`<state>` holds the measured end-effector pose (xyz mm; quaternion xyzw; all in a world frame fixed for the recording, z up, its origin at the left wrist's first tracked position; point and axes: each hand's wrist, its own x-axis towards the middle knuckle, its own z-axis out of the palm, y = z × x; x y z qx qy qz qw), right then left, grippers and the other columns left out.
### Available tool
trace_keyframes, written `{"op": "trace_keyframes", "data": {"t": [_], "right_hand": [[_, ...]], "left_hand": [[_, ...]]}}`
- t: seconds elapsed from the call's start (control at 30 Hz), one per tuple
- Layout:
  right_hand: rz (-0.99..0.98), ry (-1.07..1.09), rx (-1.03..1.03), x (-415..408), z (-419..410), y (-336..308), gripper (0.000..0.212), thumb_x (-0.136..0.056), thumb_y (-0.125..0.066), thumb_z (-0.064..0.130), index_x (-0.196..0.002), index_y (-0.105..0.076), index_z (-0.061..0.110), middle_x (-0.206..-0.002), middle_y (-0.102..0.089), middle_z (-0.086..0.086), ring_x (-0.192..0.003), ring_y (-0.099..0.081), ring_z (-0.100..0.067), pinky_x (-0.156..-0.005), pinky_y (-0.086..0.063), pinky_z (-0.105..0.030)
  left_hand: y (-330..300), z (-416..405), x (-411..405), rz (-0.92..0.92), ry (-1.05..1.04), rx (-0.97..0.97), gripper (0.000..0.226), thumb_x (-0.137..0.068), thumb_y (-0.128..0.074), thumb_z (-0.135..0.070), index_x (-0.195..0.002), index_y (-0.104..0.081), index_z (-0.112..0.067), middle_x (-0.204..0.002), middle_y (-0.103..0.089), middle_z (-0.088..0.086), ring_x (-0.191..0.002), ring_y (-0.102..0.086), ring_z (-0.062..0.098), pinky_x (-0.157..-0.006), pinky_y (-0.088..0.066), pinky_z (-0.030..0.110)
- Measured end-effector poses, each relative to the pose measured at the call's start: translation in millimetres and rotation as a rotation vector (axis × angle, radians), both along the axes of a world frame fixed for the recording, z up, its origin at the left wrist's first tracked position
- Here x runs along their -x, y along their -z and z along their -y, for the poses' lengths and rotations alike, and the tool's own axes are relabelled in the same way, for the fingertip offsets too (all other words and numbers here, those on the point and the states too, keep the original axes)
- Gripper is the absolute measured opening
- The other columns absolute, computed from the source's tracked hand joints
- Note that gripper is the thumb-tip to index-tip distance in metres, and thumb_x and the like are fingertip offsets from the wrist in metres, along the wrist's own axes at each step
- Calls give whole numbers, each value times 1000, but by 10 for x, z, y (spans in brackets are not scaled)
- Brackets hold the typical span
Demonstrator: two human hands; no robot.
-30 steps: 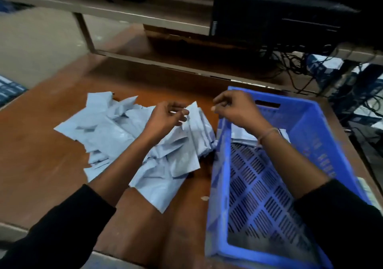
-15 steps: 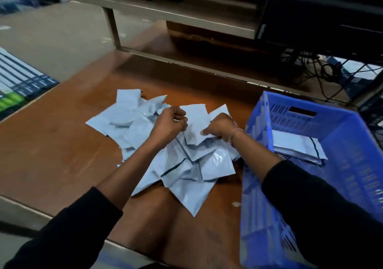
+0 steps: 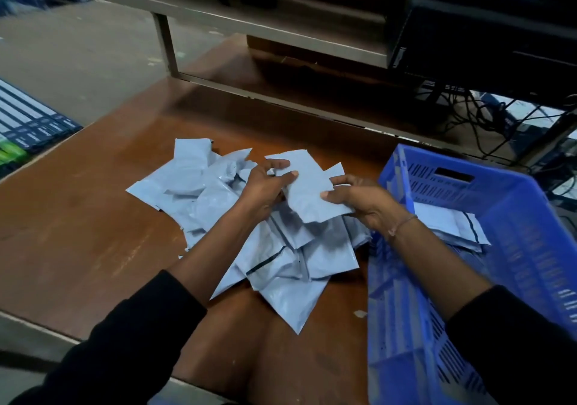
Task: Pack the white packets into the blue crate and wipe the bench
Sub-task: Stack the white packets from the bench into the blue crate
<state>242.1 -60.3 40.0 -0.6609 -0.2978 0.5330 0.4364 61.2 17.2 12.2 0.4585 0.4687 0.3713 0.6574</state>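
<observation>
Both hands pinch one white packet (image 3: pixel 307 186) above the pile of packets (image 3: pixel 274 248) in the middle of the worktop (image 3: pixel 78 217): left hand (image 3: pixel 265 187) at its left edge, right hand (image 3: pixel 363 203) at its right. The step probably goes best by laying it flat onto the packets in the blue crate (image 3: pixel 515 217) at the worktop's right edge.

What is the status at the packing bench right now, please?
Left hand and right hand both pinch one white packet above the pile. Blue crate holds a few packets. Nothing blocking.

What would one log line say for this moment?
step: packing | both hands: left hand, right hand hold one white packet | pile: on bench | blue crate: few packets
</observation>
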Motion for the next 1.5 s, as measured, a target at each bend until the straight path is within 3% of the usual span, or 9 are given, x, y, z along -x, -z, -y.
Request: {"op": "trace_keyframes", "data": {"t": [0.1,0.2,0.43,0.63,0.83,1.03,1.17,1.3,1.5], "right_hand": [[91,-45,33,-14,19,-23,17,-91,-73,22,-100,-66,9,-95,-72,-11,-75,-65,-20,-68,-54,-31],[549,-72,96,-98,-69,93,25,-91,-73,30,-94,-63,7,-86,-67,-19,-66,-59,-21,-60,-47,-30],[966,-219,212,9,-236,328,38,-67,-88,24,-96,-69,7,-97,-71,-12,-79,-69,-25,-57,-52,-28],[927,-97,85,-117,-194,40,23,-76,-81,10,-93,-71,0,-102,-70,-19,-95,-68,-32,-78,-56,-39],[753,111,-185,-514,5,-532,14,-75,-74,9,-77,-64,19,-85,-70,-2,-79,-65,-20,-71,-56,-37],[290,178,-269,-866,302,-876,15,-88,-68,-4,-86,-67,11,-76,-71,-4,-55,-68,-11,-49,-54,-22],[228,391,-282,-1407,577,-881,10,-91,-64,-2,-87,-66,7,-85,-68,-10,-64,-63,-20,-46,-52,-22],[213,580,-173,-1981,952,-601,16,-95,-59,0,-81,-55,6,-66,-57,-10,-33,-51,-9,-32,-37,-15],[104,694,8,-2513,1049,378,30,-94,-50,-2,-116,-32,8,-34,-49,-5,-23,-43,-10,-28,-30,-15]], "left_hand": [[53,-77,83,-57,-49,-113,37,-90,-78,-12,-124,-66,-19,-117,-67,-1,-103,-66,14,-74,-62,23],[48,-121,223,-226,-41,-243,36,-88,-79,-20,-121,-65,-27,-133,-60,-1,-120,-59,21,-98,-57,35],[14,-7,371,-293,86,-360,39,-97,-68,-15,-131,-62,-33,-138,-48,-9,-115,-50,16,-77,-48,20],[74,44,362,-238,96,-323,31,-98,-64,-12,-124,-72,-27,-142,-49,-6,-129,-50,23,-109,-49,37],[31,152,156,-168,87,-299,31,-98,-61,-9,-120,-74,-27,-128,-58,-17,-128,-52,18,-113,-46,38],[-217,303,-240,-9,101,-298,23,-97,-70,-27,-119,-74,-31,-130,-66,-9,-122,-61,16,-99,-57,37],[-403,393,-543,96,109,-306,31,-90,-78,-19,-120,-73,-26,-129,-67,2,-113,-69,23,-91,-62,40],[-472,528,-839,179,138,-297,32,-92,-75,-14,-124,-70,-20,-126,-70,7,-108,-73,24,-78,-60,31],[-510,740,-1214,220,157,-270,33,-96,-69,-11,-129,-67,-15,-123,-71,5,-99,-75,15,-74,-59,25]]}}
